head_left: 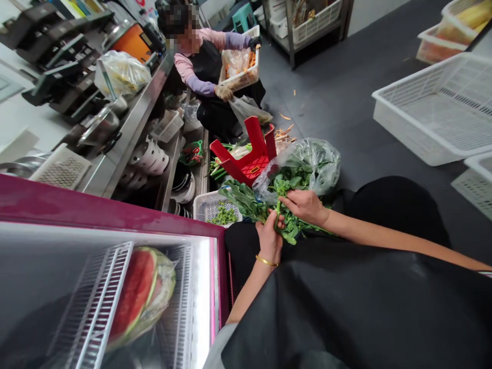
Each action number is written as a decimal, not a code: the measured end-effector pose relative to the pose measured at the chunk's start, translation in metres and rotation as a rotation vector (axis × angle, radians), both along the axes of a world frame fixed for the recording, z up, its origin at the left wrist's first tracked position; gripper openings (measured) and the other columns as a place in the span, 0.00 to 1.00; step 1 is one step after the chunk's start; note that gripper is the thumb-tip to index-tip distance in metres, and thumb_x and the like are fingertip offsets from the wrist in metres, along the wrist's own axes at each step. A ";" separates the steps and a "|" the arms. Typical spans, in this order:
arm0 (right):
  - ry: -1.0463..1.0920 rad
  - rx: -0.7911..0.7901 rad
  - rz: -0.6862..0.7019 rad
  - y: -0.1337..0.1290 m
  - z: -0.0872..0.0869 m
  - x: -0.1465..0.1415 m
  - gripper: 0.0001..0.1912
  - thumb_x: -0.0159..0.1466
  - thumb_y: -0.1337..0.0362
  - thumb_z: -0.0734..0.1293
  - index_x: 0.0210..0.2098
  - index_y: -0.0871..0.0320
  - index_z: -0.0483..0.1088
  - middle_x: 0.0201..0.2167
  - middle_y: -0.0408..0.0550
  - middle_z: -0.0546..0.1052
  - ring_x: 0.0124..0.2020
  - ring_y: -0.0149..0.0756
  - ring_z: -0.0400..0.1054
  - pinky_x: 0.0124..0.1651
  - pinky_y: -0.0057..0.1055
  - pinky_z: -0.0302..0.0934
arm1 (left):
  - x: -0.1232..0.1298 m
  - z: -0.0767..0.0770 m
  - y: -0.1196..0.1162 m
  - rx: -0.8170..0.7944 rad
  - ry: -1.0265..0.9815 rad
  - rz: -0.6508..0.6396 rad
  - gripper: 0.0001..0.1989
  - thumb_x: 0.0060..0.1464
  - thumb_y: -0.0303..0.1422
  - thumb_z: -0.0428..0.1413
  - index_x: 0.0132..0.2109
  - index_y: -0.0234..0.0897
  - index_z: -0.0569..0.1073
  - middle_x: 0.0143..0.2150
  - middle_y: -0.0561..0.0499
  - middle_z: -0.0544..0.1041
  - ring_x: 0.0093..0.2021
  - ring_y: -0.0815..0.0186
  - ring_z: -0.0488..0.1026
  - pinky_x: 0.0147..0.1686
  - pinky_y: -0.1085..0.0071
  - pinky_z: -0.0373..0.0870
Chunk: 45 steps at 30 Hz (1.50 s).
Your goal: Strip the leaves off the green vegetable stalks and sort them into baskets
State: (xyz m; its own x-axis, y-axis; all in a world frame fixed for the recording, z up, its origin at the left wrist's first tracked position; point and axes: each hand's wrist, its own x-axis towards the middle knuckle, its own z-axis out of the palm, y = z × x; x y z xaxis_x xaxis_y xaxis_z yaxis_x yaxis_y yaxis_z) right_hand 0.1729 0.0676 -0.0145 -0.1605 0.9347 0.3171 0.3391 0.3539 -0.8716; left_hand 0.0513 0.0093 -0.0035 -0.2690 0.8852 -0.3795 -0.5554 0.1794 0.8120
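My left hand (270,238), with a gold bracelet at the wrist, is closed round the stem of a green leafy vegetable (279,207). At the top of that stem, my right hand (307,206) pinches near the leafy head. More leafy greens lie below and around both hands, some inside a clear plastic bag (326,159). Left of them is a white basket (200,207) holding small green pieces. An upturned red stool (253,166) stands just beyond the greens.
A person (205,61) squats ahead, holding a white basket (249,77) of orange pieces and a plastic bag. An open fridge (115,220) with cut watermelon (134,287) is at left. White crates (434,107) are at right; steel shelving (130,133) stands at upper left.
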 end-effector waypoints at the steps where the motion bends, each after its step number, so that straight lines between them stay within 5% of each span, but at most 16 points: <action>1: 0.041 0.011 -0.014 -0.001 0.002 0.001 0.23 0.60 0.48 0.62 0.17 0.56 0.57 0.15 0.44 0.63 0.21 0.31 0.58 0.28 0.30 0.54 | 0.002 0.004 0.000 0.003 -0.065 -0.040 0.13 0.41 0.32 0.64 0.32 0.33 0.68 0.21 0.55 0.68 0.20 0.75 0.63 0.22 0.76 0.57; 7: 0.652 -0.419 0.044 -0.011 0.011 -0.012 0.22 0.60 0.44 0.62 0.23 0.55 0.60 0.17 0.39 0.65 0.18 0.29 0.59 0.22 0.27 0.56 | 0.008 0.022 0.005 0.095 -0.293 -0.264 0.10 0.46 0.34 0.60 0.29 0.35 0.66 0.20 0.57 0.63 0.17 0.78 0.54 0.20 0.77 0.54; 9: 0.541 -0.328 0.096 -0.018 0.012 -0.014 0.21 0.62 0.46 0.61 0.22 0.56 0.63 0.19 0.42 0.68 0.20 0.30 0.62 0.26 0.28 0.59 | 0.007 0.018 0.006 0.153 -0.164 -0.177 0.10 0.46 0.34 0.61 0.30 0.35 0.67 0.21 0.56 0.65 0.18 0.76 0.58 0.21 0.76 0.56; 12: 0.119 0.020 0.202 -0.026 0.014 0.003 0.19 0.64 0.52 0.61 0.22 0.56 0.69 0.22 0.47 0.72 0.27 0.32 0.65 0.34 0.29 0.60 | 0.003 0.011 0.004 0.207 0.040 -0.025 0.11 0.43 0.33 0.63 0.30 0.35 0.68 0.22 0.57 0.67 0.20 0.75 0.62 0.23 0.75 0.58; 14: -0.102 0.150 0.368 -0.026 0.017 0.025 0.18 0.63 0.54 0.62 0.22 0.56 0.71 0.22 0.47 0.72 0.27 0.32 0.65 0.33 0.29 0.59 | -0.002 0.010 0.002 0.184 0.023 -0.046 0.11 0.42 0.34 0.63 0.31 0.36 0.68 0.22 0.57 0.67 0.20 0.75 0.61 0.23 0.75 0.57; 17: -0.317 -0.056 0.800 -0.017 0.021 0.059 0.17 0.61 0.54 0.65 0.21 0.56 0.71 0.18 0.43 0.71 0.21 0.29 0.63 0.25 0.27 0.55 | -0.011 0.014 0.001 0.110 -0.148 -0.162 0.11 0.43 0.35 0.61 0.33 0.37 0.68 0.21 0.56 0.65 0.20 0.74 0.58 0.23 0.74 0.55; 19: -0.294 -0.316 0.909 -0.007 0.024 0.069 0.13 0.58 0.53 0.68 0.27 0.57 0.73 0.20 0.42 0.72 0.22 0.30 0.65 0.23 0.26 0.55 | -0.015 0.015 0.001 0.057 -0.243 -0.231 0.09 0.45 0.35 0.59 0.32 0.37 0.67 0.21 0.56 0.61 0.19 0.75 0.53 0.21 0.74 0.53; 23: 0.267 -0.542 0.646 0.012 0.029 0.046 0.26 0.55 0.48 0.68 0.47 0.58 0.69 0.36 0.47 0.77 0.30 0.35 0.71 0.28 0.28 0.63 | -0.015 0.014 0.001 -0.035 -0.310 -0.370 0.07 0.48 0.35 0.56 0.31 0.36 0.67 0.21 0.57 0.57 0.17 0.75 0.46 0.19 0.74 0.48; 26: 0.473 -0.551 0.510 0.019 0.029 0.016 0.24 0.54 0.46 0.69 0.38 0.61 0.70 0.28 0.47 0.76 0.22 0.30 0.67 0.24 0.27 0.61 | -0.009 0.013 0.000 -0.018 -0.257 -0.380 0.09 0.48 0.35 0.58 0.34 0.35 0.68 0.23 0.56 0.62 0.18 0.76 0.50 0.21 0.74 0.52; 29: 0.301 -0.491 0.255 0.014 0.025 -0.001 0.23 0.55 0.44 0.67 0.23 0.59 0.64 0.16 0.43 0.69 0.15 0.28 0.59 0.19 0.27 0.54 | -0.003 0.012 -0.003 0.085 -0.064 -0.205 0.13 0.44 0.35 0.62 0.36 0.36 0.69 0.24 0.55 0.67 0.21 0.74 0.61 0.25 0.73 0.58; 32: -0.062 -0.103 0.043 -0.005 0.020 -0.005 0.22 0.62 0.48 0.61 0.20 0.58 0.63 0.18 0.47 0.68 0.19 0.31 0.62 0.24 0.29 0.53 | 0.002 0.012 -0.004 0.126 0.074 -0.061 0.14 0.41 0.35 0.64 0.34 0.36 0.70 0.25 0.56 0.69 0.24 0.72 0.66 0.27 0.73 0.60; 34: -0.280 0.195 0.128 -0.023 0.018 -0.002 0.20 0.65 0.54 0.57 0.23 0.59 0.66 0.22 0.50 0.71 0.24 0.33 0.64 0.27 0.29 0.52 | 0.003 0.014 -0.001 0.141 0.099 -0.023 0.12 0.43 0.37 0.63 0.32 0.36 0.70 0.25 0.55 0.69 0.24 0.72 0.66 0.27 0.74 0.60; 36: -0.426 0.318 0.399 -0.036 0.017 0.008 0.18 0.66 0.57 0.57 0.26 0.58 0.69 0.23 0.50 0.72 0.25 0.33 0.65 0.27 0.29 0.51 | 0.001 0.016 0.002 0.168 0.083 -0.013 0.12 0.44 0.37 0.62 0.31 0.36 0.69 0.24 0.55 0.69 0.23 0.73 0.64 0.26 0.74 0.60; 39: -0.536 0.125 0.682 -0.035 0.018 0.030 0.16 0.60 0.50 0.65 0.30 0.56 0.73 0.23 0.47 0.74 0.24 0.33 0.66 0.26 0.28 0.52 | -0.003 0.019 0.004 0.198 0.007 -0.075 0.12 0.44 0.36 0.62 0.33 0.37 0.69 0.22 0.57 0.66 0.21 0.73 0.61 0.25 0.73 0.59; 42: -0.359 -0.236 0.544 -0.014 0.021 0.042 0.25 0.51 0.44 0.70 0.39 0.56 0.75 0.27 0.47 0.76 0.24 0.34 0.67 0.26 0.28 0.54 | -0.001 0.017 0.000 0.185 -0.020 -0.191 0.13 0.43 0.37 0.63 0.32 0.38 0.68 0.21 0.57 0.66 0.20 0.74 0.59 0.24 0.73 0.58; 45: 0.049 -0.512 0.410 0.002 0.019 0.040 0.26 0.55 0.42 0.65 0.35 0.60 0.74 0.21 0.45 0.73 0.19 0.30 0.63 0.22 0.28 0.54 | 0.002 0.012 -0.002 0.124 -0.054 -0.370 0.12 0.42 0.35 0.63 0.33 0.36 0.70 0.23 0.54 0.69 0.20 0.73 0.61 0.24 0.72 0.59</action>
State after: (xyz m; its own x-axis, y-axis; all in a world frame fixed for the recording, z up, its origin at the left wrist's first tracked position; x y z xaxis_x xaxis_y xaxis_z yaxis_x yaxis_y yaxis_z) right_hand 0.2131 0.0694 0.0048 -0.5323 0.8357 -0.1351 0.2204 -0.0173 -0.9753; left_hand 0.0530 0.0071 0.0083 0.0946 0.9585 -0.2689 -0.5143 0.2783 0.8112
